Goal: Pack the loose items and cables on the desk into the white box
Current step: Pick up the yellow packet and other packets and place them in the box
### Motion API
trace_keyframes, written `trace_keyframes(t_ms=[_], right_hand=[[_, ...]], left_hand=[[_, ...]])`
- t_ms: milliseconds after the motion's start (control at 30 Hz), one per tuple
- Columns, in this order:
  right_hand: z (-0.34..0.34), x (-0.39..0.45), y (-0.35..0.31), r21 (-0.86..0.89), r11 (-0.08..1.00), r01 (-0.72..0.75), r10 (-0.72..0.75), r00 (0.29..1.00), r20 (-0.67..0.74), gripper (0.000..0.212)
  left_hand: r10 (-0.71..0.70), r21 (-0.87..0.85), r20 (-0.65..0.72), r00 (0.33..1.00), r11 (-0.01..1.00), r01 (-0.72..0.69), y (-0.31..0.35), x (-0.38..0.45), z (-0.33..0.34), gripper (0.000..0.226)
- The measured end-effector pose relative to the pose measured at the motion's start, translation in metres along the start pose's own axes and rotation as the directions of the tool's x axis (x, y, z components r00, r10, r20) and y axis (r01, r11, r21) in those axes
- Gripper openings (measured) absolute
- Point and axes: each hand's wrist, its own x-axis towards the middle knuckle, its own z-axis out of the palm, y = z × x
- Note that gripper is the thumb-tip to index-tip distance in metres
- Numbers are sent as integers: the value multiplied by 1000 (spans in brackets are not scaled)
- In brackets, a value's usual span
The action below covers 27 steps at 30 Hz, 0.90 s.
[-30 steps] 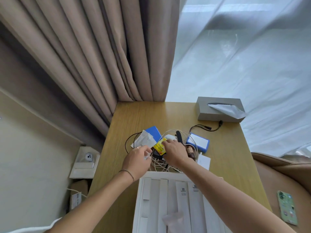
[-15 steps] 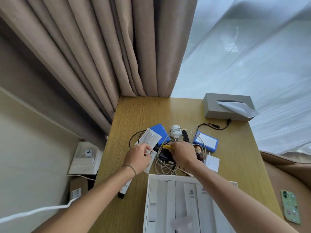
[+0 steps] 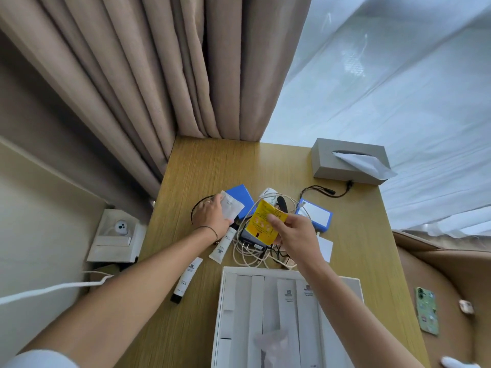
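A white box with long white compartments lies open at the desk's near edge. Beyond it is a pile: tangled white cables, a dark charger, two blue boxes and a white card. My right hand holds a yellow packet lifted above the pile. My left hand grips a white sachet at the pile's left side. Two white tubes lie left of the box.
A grey tissue box stands at the far right with a black cable in front. Beige curtains hang behind the wooden desk. A green phone lies on a brown chair at right. A small white camera sits on a low surface to the left.
My right hand has pulled the yellow packet up out of the pile and turned its face into view. My left hand has shifted up onto the white sachet.
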Motion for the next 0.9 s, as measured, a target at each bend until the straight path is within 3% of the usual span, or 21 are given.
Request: trace_keyframes(t_ms=[267, 400, 567, 733, 900], right_hand=[[-14, -30, 3, 107, 991, -84, 87, 996, -20, 33], [-22, -42, 10, 73, 996, -57, 56, 998, 13, 32], [-29, -58, 29, 45, 997, -70, 65, 992, 109, 10], [-30, -81, 68, -41, 990, -132, 138, 967, 215, 17], [-27, -86, 111, -271, 949, -161, 221, 953, 207, 13]], left_hand=[[-54, 10, -62, 997, 998, 55, 0, 7, 6, 80], [-40, -91, -103, 994, 995, 31, 1, 7, 3, 48], [-50, -319, -186, 981, 948, -12, 8, -12, -8, 19], [-42, -516, -253, 967, 851, -98, 17, -46, -24, 5], [-104, -655, -245, 964, 751, -85, 24, -83, -36, 5]])
